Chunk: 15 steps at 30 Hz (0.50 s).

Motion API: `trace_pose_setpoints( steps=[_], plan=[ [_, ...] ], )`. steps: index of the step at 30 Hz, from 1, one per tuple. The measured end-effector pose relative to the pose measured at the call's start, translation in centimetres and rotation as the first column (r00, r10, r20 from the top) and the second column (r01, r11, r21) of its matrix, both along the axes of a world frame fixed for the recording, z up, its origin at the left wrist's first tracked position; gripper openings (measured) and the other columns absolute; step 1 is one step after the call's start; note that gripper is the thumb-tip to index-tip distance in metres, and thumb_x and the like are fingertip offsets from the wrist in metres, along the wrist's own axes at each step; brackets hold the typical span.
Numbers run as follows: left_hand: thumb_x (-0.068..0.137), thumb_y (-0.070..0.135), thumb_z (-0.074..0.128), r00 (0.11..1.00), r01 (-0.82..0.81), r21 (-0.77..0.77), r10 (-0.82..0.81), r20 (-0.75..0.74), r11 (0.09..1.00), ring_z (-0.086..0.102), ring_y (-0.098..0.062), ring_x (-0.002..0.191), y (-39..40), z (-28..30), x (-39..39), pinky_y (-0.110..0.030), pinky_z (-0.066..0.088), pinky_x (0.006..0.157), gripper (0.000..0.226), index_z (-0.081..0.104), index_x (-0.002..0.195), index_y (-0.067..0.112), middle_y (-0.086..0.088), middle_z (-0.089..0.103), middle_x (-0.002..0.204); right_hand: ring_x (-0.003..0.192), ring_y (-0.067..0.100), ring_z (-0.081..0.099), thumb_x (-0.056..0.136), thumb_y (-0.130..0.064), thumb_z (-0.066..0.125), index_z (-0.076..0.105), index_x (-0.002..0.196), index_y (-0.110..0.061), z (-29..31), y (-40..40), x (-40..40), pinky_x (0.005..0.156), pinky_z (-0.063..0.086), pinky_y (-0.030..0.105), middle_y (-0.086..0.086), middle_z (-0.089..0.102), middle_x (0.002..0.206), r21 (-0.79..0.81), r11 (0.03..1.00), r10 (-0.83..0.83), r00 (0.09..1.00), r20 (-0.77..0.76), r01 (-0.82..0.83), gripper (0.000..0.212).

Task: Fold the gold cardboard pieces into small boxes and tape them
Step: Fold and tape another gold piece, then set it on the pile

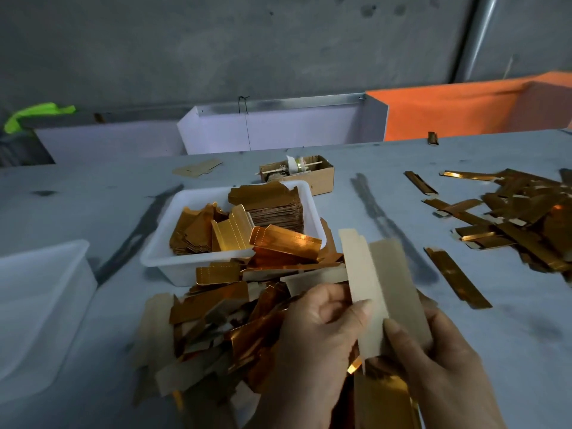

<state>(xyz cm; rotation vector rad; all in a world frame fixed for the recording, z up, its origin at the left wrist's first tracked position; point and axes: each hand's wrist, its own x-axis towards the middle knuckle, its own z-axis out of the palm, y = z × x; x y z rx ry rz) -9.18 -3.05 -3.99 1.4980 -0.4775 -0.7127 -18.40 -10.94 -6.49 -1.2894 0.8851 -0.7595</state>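
A: What is taking up the most room?

B: A wide grey worktable [387,187] is filling the view. A translucent white plastic bin [40,305] is sitting at its left edge.

A: And the cardboard stock?

B: A loose heap of flat gold cardboard pieces [216,329] is lying in front of the person, some showing foil, some showing the plain tan back. It is spilling against a white rectangular plastic tray [161,243], which is holding neat stacks of the same blanks. To the right, a scattered pile of folded gold strips [520,218] is spreading over the table, with a few lying apart from it.

A: Anything behind the tray?

B: A small brown corrugated box [322,174] is standing just behind it, holding what looks like a tape roll on a stick; too small to tell more.

A: The piece being worked?

B: One long tan-backed cardboard blank [380,283] is standing tilted above the heap, plain side facing the camera, a crease running down its length.

A: The hands?

B: Left hand [312,342] is gripping the blank's left edge, thumb pressing on the face. Right hand [433,360] is curling round its right side, thumb on the front, fingers behind.
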Motion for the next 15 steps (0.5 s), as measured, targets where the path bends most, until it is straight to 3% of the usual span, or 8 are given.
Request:
trace_pose_setpoints(
  steps=[5, 8, 11, 13, 15],
  plan=[
    [0.092, 0.022, 0.058, 0.953, -0.033, 0.044, 0.018, 0.302, 0.998, 0.061, 0.016, 0.084, 0.1, 0.0, 0.2, -0.008, 0.051, 0.064, 0.026, 0.059, 0.078, 0.043, 0.031, 0.067, 0.079, 0.070, 0.004, 0.065, 0.048, -0.052, 0.064, 0.056, 0.086, -0.031, 0.8, 0.4, -0.7, 0.052, 0.049, 0.017, -0.010, 0.068, 0.077, -0.155, 0.986, 0.062, 0.998, 0.019, -0.059, 0.045],
    [0.091, 0.024, 0.060, 0.922, -0.093, 0.050, 0.067, 0.380, 0.994, 0.060, 0.017, 0.083, 0.1, -0.3, 0.3, -0.004, 0.048, 0.063, 0.017, 0.058, 0.088, 0.041, 0.027, 0.066, 0.079, 0.072, 0.002, 0.064, 0.050, -0.053, 0.060, 0.058, 0.075, -0.032, 1.4, 0.3, -1.1, 0.051, 0.048, 0.018, -0.014, 0.069, 0.082, -0.136, 0.987, 0.090, 0.994, 0.061, -0.081, 0.032],
    [0.090, 0.028, 0.061, 0.902, -0.142, 0.083, 0.094, 0.422, 0.986, 0.060, 0.015, 0.081, 0.1, -0.4, 0.2, -0.007, 0.050, 0.063, 0.015, 0.050, 0.086, 0.038, 0.021, 0.066, 0.081, 0.065, 0.017, 0.066, 0.059, -0.041, 0.064, 0.059, 0.066, -0.021, 1.3, 0.3, -1.3, 0.058, 0.051, 0.031, 0.002, 0.069, 0.072, -0.037, 0.990, 0.138, 0.983, 0.118, -0.135, 0.022],
    [0.092, 0.030, 0.058, 0.886, -0.133, 0.096, 0.075, 0.458, 0.986, 0.060, 0.014, 0.079, 0.1, -0.3, 0.1, -0.007, 0.049, 0.061, 0.012, 0.050, 0.084, 0.036, 0.018, 0.067, 0.079, 0.058, 0.022, 0.065, 0.061, -0.034, 0.066, 0.058, 0.063, -0.014, 1.5, 0.4, -1.4, 0.051, 0.053, 0.029, 0.011, 0.065, 0.065, 0.076, 0.979, 0.173, 0.965, 0.199, -0.191, 0.022],
    [0.092, 0.030, 0.056, 0.874, -0.126, 0.079, 0.073, 0.481, 0.989, 0.059, 0.014, 0.078, 0.1, -0.1, 0.1, -0.004, 0.045, 0.058, 0.013, 0.052, 0.081, 0.035, 0.018, 0.066, 0.075, 0.060, 0.023, 0.067, 0.054, -0.043, 0.077, 0.060, 0.061, -0.013, 1.7, 0.3, -1.3, 0.047, 0.053, 0.024, 0.012, 0.067, 0.068, 0.114, 0.966, 0.203, 0.951, 0.233, -0.234, 0.036]
  ],
)
